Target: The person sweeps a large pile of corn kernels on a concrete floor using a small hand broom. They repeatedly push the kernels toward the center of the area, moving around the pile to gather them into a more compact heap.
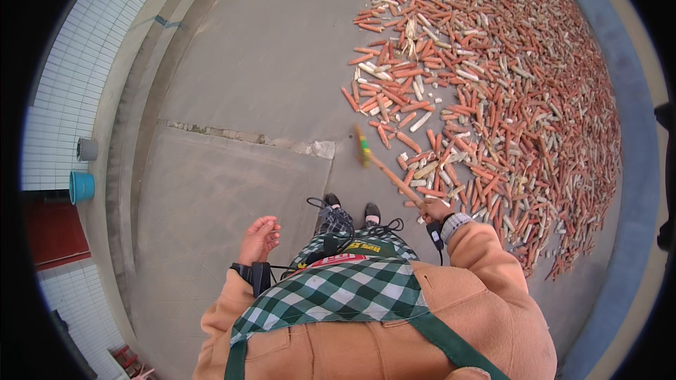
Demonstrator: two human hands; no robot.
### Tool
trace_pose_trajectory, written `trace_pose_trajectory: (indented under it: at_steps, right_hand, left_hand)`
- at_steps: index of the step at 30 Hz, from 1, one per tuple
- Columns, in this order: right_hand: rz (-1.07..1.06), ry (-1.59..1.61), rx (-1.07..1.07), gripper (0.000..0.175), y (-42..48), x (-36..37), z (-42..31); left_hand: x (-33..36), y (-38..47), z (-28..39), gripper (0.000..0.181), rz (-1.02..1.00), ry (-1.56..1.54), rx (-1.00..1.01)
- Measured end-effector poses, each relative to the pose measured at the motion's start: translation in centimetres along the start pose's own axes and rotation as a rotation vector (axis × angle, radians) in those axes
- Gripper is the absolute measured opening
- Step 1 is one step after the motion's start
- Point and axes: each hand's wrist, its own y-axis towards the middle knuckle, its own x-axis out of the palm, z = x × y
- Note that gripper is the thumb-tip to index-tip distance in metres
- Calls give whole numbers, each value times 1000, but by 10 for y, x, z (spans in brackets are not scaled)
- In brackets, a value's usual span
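Note:
My right hand (435, 210) grips the wooden handle (398, 182) of a tool that reaches forward and left over the concrete. Its head (363, 149), banded green and yellow, is blurred; it may be a small broom. Just right of the handle lie loose corn cobs (433, 166), reddish and white, at the edge of a wide spread. My left hand (260, 237) hangs at the left of my apron (338, 290), fingers loosely curled with nothing in them. A black device is strapped to each wrist.
Corn cobs (528, 116) cover the ground on the right up to a blue-grey strip (631, 116). A broken seam (248, 134) crosses the concrete. By the tiled wall (100, 53) stand a blue bucket (82, 188) and a grey one (87, 149). My shoes (371, 211) are near the cobs.

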Motion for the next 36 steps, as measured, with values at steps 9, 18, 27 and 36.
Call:
trace_pose_trajectory:
  at_steps: [9, 18, 27, 36]
  right_hand:
    - [39, 164, -48, 52, -99, 71, -62]
    - [-92, 193, -39, 12, 40, 135, -136]
    - [136, 154, -178, 11, 71, -14, -180]
    - [197, 404, -231, 10, -55, -99, -183]
  left_hand:
    - [-45, 56, 39, 16, -96, -91, 100]
    - [-47, 73, 61, 16, -18, -90, 77]
    - [20, 105, 105, 17, 87, -167, 96]
    - [158, 192, 168, 19, -216, 4, 115]
